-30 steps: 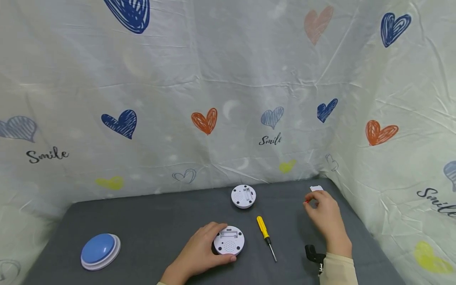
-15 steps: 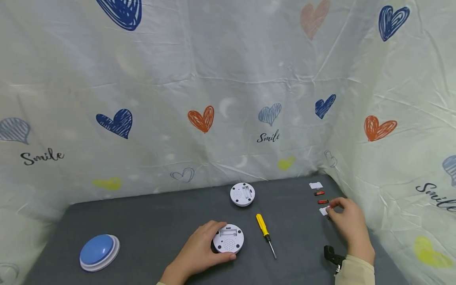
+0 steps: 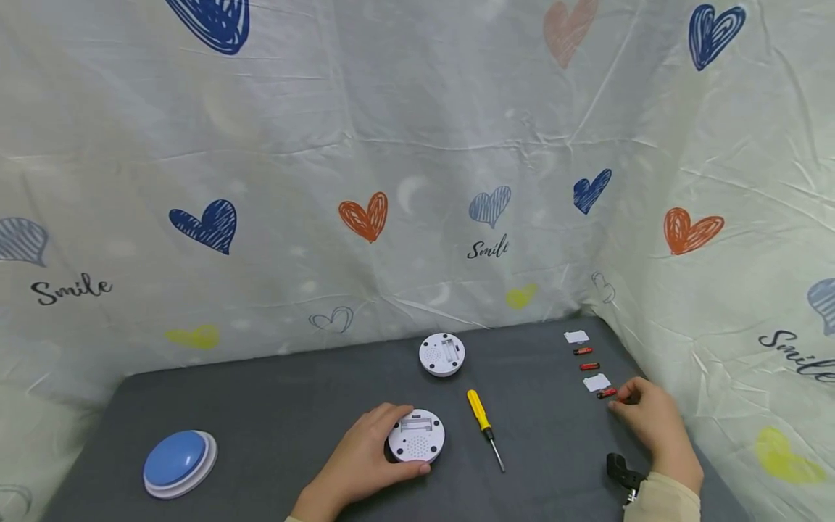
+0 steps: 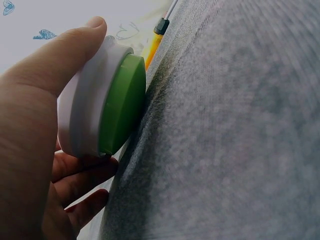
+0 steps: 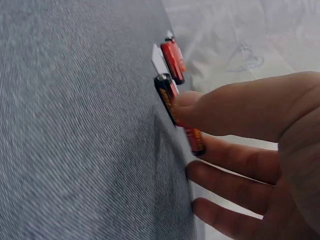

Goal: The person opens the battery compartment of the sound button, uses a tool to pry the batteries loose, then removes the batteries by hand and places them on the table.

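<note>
Upside down, the round device lies gripped by the left hand

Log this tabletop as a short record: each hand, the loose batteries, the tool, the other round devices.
Left hand: grips a round white plastic device, battery slot up, green dome down
Right hand: pinches a red-and-black cylindrical battery
Loose red cylindrical batteries: at least two, near two thin white pieces
Tool: yellow-handled metal screwdriver, lying between the hands
Rear device: second round white device, battery slot up
Far-left device: blue-domed round white button, dome up
</note>
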`<action>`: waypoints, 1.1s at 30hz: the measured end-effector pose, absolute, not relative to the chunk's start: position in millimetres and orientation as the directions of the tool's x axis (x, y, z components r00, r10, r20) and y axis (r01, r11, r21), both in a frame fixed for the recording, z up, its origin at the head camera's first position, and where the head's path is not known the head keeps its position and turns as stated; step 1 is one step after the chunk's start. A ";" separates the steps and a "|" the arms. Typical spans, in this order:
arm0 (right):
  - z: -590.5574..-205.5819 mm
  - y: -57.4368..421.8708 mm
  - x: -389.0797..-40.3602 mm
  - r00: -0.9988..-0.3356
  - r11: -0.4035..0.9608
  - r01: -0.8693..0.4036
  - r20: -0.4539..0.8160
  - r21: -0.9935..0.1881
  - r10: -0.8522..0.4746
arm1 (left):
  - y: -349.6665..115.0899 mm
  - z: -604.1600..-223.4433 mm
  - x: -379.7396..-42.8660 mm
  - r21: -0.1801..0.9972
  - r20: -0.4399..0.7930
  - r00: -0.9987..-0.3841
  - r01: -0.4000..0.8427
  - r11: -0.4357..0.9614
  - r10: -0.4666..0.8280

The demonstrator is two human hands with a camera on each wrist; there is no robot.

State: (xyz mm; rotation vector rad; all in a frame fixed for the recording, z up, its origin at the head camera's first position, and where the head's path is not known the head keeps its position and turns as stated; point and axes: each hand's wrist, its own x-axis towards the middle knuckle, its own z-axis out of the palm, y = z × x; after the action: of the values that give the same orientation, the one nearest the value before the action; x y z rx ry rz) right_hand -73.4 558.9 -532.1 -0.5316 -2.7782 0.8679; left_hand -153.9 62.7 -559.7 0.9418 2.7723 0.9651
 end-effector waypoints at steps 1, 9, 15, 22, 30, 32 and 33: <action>-532.0 559.3 -72.6 -0.921 0.765 0.283 0.057 -0.579 0.385 | 62.5 -559.6 -154.0 0.579 0.138 -0.811 0.531 0.619 0.568; -529.3 556.1 -72.3 -0.937 0.777 0.289 0.002 -0.559 0.350 | 60.6 -562.1 -153.8 0.584 0.150 -0.811 0.535 0.610 0.566; -528.1 551.9 -75.2 -0.926 0.781 0.329 -0.016 -0.531 0.378 | 61.0 -561.1 -153.5 0.579 0.160 -0.810 0.540 0.611 0.565; -526.1 547.6 -77.6 -0.916 0.782 0.370 -0.056 -0.502 0.397 | 61.6 -561.3 -153.5 0.583 0.150 -0.808 0.538 0.609 0.570; -523.8 551.4 -77.1 -0.910 0.756 0.392 -0.100 -0.524 0.402 | 60.7 -561.4 -152.8 0.575 0.182 -0.799 0.559 0.597 0.573; -520.9 550.4 -76.4 -0.912 0.761 0.382 -0.078 -0.525 0.404 | 60.1 -561.7 -152.3 0.575 0.188 -0.798 0.563 0.594 0.573; -518.9 548.3 -76.6 -0.912 0.767 0.374 -0.058 -0.521 0.406 | 59.8 -561.7 -152.0 0.575 0.189 -0.798 0.563 0.594 0.572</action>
State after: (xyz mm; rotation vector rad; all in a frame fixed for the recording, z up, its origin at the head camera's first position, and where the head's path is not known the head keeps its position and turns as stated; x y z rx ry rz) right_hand -76.6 548.3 -518.9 -0.6406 -2.8978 0.8353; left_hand -152.0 59.8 -561.7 0.9937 2.7908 0.9989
